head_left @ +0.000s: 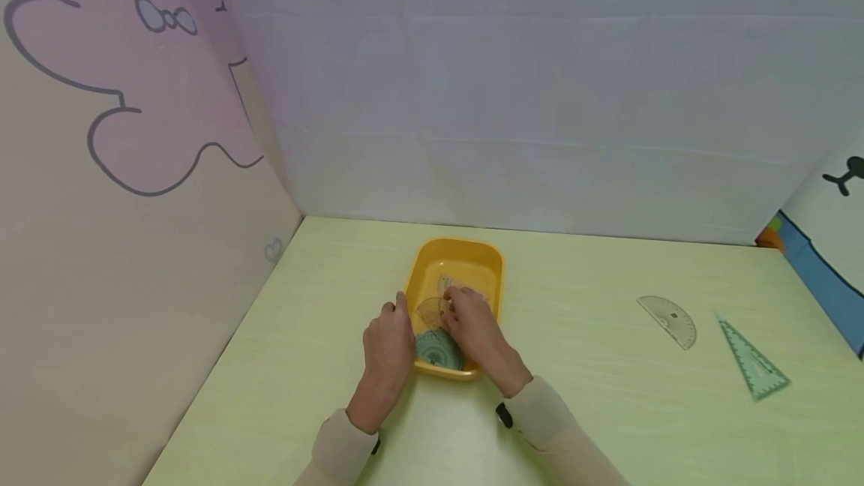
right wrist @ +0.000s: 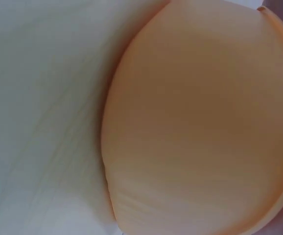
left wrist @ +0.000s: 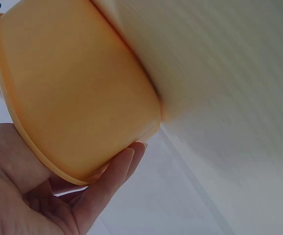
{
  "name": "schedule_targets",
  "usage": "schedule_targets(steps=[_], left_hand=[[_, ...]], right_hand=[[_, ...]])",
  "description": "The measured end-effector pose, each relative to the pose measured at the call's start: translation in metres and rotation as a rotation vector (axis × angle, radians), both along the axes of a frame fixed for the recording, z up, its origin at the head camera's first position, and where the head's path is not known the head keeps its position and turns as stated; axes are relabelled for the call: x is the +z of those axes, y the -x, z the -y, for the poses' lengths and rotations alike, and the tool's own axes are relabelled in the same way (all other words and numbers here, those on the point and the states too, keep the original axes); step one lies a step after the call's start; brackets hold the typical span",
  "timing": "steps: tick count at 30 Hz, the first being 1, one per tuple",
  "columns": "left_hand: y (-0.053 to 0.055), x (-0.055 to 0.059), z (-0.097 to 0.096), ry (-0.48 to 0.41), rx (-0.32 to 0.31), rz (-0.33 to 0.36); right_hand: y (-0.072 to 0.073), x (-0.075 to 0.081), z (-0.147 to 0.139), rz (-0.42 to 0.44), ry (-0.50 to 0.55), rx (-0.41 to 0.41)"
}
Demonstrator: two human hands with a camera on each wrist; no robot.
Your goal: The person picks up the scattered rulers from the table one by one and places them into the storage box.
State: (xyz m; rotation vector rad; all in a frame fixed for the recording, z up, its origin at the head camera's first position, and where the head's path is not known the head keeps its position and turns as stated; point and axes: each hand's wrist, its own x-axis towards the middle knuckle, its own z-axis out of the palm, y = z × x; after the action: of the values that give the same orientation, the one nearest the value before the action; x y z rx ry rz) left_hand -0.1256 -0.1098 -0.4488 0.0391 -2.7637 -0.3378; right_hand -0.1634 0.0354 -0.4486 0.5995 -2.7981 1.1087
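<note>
A yellow plastic bin (head_left: 455, 250) stands on the table. My left hand (head_left: 389, 341) grips its left rim, thumb over the edge; in the left wrist view the fingers (left wrist: 107, 188) press the outer wall. My right hand (head_left: 475, 325) reaches inside from the right, its curled fingertips pinching the edge of a clear protractor (head_left: 428, 313). Below that, a green round-patterned drawing template (head_left: 437, 349) lies at the bin's near end. Another clear piece (head_left: 443, 282) shows behind the right fingers, partly hidden. The right wrist view is filled mostly by the bin's outer wall (right wrist: 195, 117).
On the right of the pale green table (head_left: 574, 411) lie a clear protractor (head_left: 671, 319) and a green set square (head_left: 752, 358). A white backdrop (head_left: 540, 133) rises behind the table's far edge, and a patterned panel (head_left: 169, 283) stands along the left.
</note>
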Motion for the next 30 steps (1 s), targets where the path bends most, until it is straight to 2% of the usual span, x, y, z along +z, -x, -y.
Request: schedule_targets(steps=[10,22,30], left_hand=[[0.0000,-0.0012,0.0002,-0.006,-0.009,-0.021],[-0.0007,-0.0002,-0.0007,-0.007,0.004,0.012],[-0.0007,-0.0001,-0.0004,-0.001,0.001,0.004]], right_hand=[[0.0006,0.0004,0.0043,0.054,-0.063,-0.038],[0.0022,-0.0023,0.0083,0.044,-0.123,-0.082],[-0.0014,-0.0016,0.0070,-0.021,-0.163,-0.094]])
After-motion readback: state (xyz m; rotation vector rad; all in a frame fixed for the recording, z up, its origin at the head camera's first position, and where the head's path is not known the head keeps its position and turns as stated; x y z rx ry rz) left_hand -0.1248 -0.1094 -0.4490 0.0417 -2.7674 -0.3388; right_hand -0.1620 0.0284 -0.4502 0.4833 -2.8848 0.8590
